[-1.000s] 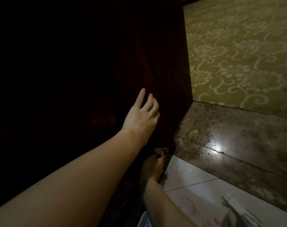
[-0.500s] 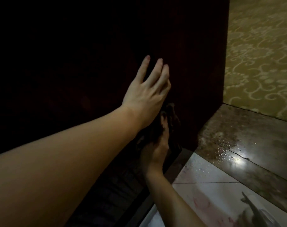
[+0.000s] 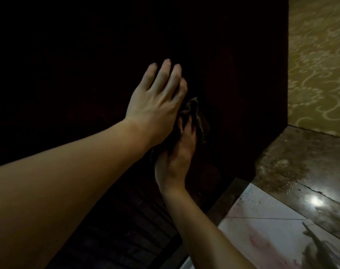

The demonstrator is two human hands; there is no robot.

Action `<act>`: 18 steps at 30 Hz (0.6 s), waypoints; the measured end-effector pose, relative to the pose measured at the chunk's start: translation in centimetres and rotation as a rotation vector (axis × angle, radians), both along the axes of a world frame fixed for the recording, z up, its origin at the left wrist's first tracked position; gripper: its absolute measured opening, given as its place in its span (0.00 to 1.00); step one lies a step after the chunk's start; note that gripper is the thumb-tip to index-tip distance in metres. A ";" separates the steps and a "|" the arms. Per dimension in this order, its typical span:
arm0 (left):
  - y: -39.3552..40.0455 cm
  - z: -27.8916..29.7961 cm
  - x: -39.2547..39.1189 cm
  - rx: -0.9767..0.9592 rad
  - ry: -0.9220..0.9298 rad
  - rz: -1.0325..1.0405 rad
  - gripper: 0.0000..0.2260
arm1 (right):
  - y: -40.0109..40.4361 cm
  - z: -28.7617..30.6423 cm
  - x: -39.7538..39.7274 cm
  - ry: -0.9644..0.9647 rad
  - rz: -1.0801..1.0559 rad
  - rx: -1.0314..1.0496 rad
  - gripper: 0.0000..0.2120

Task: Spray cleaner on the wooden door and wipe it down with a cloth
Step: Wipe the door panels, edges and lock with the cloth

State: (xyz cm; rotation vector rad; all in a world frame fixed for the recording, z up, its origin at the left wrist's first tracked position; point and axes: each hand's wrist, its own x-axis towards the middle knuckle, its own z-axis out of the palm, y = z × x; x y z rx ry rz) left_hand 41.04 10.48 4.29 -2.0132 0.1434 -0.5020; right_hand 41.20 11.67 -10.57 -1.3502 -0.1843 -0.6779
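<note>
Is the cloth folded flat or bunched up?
Bunched up: the cloth shows crumpled folds above the right hand pressing it on the door.

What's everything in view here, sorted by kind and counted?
Hands: 2, the left hand and the right hand
Cloths: 1, the cloth
Doors: 1, the wooden door
Floor surfaces: 3, patterned carpet, dark stone threshold, white tile
Total: 7
</note>
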 end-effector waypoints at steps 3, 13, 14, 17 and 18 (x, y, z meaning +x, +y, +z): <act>0.5 0.3 -1.4 0.021 0.030 0.009 0.29 | 0.8 -4.7 -0.5 0.125 -0.009 0.041 0.25; 3.3 4.8 -5.5 0.103 -0.017 0.001 0.26 | 0.2 6.4 -1.3 -0.188 0.115 -0.063 0.27; 3.3 5.4 -5.6 0.098 -0.034 0.004 0.26 | 0.3 7.8 -1.2 -0.236 0.091 -0.093 0.26; 3.3 6.6 -6.0 0.094 -0.043 -0.009 0.26 | 0.2 6.8 -1.0 -0.260 0.038 -0.148 0.23; 3.3 6.8 -6.1 0.097 -0.046 -0.008 0.26 | 0.0 5.0 -1.0 -0.221 0.041 -0.138 0.23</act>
